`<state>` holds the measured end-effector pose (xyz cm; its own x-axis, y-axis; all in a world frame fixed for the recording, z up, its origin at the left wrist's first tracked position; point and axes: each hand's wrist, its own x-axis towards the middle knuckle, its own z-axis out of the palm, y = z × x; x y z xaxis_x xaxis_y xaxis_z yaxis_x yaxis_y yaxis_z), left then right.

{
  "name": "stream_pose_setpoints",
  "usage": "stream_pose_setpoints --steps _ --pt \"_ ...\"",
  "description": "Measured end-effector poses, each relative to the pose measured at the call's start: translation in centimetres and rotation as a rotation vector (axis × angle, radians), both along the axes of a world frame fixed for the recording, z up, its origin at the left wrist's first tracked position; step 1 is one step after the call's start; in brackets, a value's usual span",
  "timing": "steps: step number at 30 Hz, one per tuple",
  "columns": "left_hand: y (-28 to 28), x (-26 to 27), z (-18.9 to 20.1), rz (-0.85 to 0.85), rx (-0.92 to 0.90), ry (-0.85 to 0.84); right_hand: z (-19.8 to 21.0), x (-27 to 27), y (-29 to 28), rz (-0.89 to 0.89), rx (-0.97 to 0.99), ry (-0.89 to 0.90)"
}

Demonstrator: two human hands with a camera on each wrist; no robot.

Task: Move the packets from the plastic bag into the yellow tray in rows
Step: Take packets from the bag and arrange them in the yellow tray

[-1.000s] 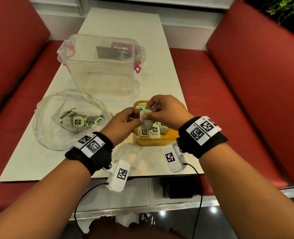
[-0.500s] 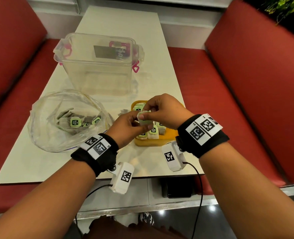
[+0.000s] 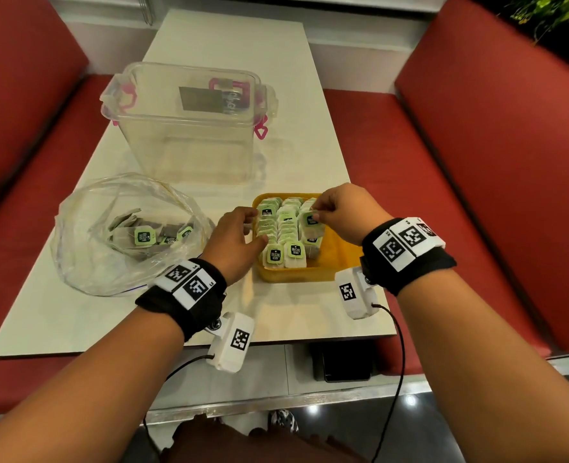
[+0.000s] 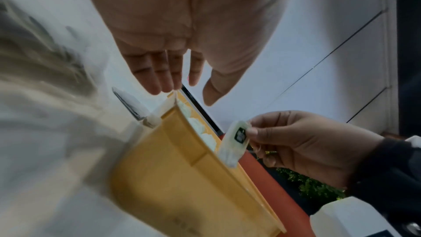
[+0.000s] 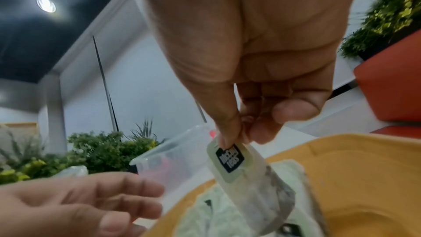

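The right hand [image 3: 346, 212] pinches one tea-bag packet [image 3: 311, 225] by its green tag between thumb and fingertips, holding it upright over the third row of the yellow tray [image 3: 338, 259], where two fuller rows of packets [image 3: 278, 228] stand on edge. The left hand [image 3: 234, 242], fingers straight and relaxed and gripping nothing, sits at the tray's left rim. More packets lie loose in the clear plastic bag [image 3: 86, 262] on the bench [image 3: 293, 158], left of the tray.

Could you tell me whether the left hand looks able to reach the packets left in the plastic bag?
Probably yes: the left hand is open beside the bag, whose mouth gapes upward over the packets.
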<state>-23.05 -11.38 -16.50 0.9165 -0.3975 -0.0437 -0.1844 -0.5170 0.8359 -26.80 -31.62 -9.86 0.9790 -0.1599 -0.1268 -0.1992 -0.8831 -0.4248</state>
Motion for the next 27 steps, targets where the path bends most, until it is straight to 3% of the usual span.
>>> stream_pose_setpoints --steps 8,12,20,27 --pt "-0.2 -0.5 -0.8 -0.026 0.111 0.169 -1.3 -0.1 -0.8 -0.090 -0.032 0.178" --pt "-0.2 -0.9 -1.0 -0.019 0.140 0.150 -1.9 0.1 -0.1 -0.079 -0.013 0.240" --pt "0.0 -1.0 -0.9 -0.015 0.137 0.162 -2.9 1.2 0.6 -0.109 -0.160 0.354" --pt "0.0 -1.3 -0.8 -0.011 0.152 0.176 -3.2 1.0 0.6 -0.138 -0.112 0.352"
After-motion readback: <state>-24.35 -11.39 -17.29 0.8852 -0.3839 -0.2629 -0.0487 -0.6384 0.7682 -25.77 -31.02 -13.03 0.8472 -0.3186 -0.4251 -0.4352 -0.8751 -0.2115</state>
